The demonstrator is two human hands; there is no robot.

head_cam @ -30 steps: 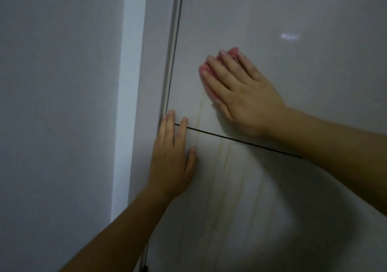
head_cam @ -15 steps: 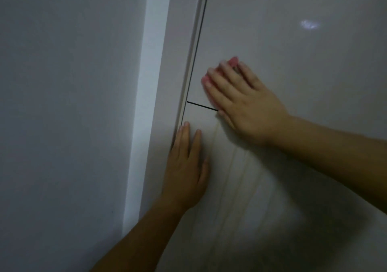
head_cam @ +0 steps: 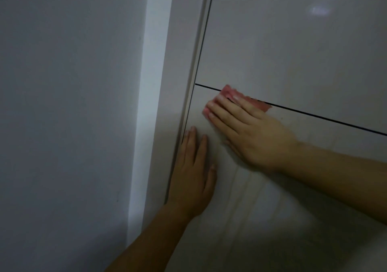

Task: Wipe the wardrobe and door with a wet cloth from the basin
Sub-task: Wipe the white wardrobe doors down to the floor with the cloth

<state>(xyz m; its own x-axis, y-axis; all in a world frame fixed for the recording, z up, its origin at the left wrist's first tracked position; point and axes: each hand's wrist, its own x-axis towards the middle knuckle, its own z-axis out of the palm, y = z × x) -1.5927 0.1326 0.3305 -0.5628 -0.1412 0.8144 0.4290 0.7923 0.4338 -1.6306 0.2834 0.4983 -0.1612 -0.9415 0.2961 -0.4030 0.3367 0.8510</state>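
A glossy pale wardrobe door (head_cam: 293, 51) fills the right of the view, crossed by a thin dark seam (head_cam: 326, 118). My right hand (head_cam: 247, 129) presses a pink cloth (head_cam: 230, 92) flat against the door, right over the seam, fingers straight. Only the cloth's edges show beyond my fingertips. My left hand (head_cam: 193, 171) lies flat on the lower panel beside the door's left edge, fingers straight and pointing up. Faint yellowish streaks (head_cam: 240, 183) run down the panel below my right hand.
The wardrobe's side frame (head_cam: 178, 83) runs along the door's left edge, with a pale strip (head_cam: 150, 104) beside it. A plain grey wall (head_cam: 62, 104) takes up the left half. A light reflection (head_cam: 318, 11) glints on the upper panel.
My right hand has slid the cloth down the door from the upper panel onto the seam. My left hand stays flat on the lower panel near the edge.
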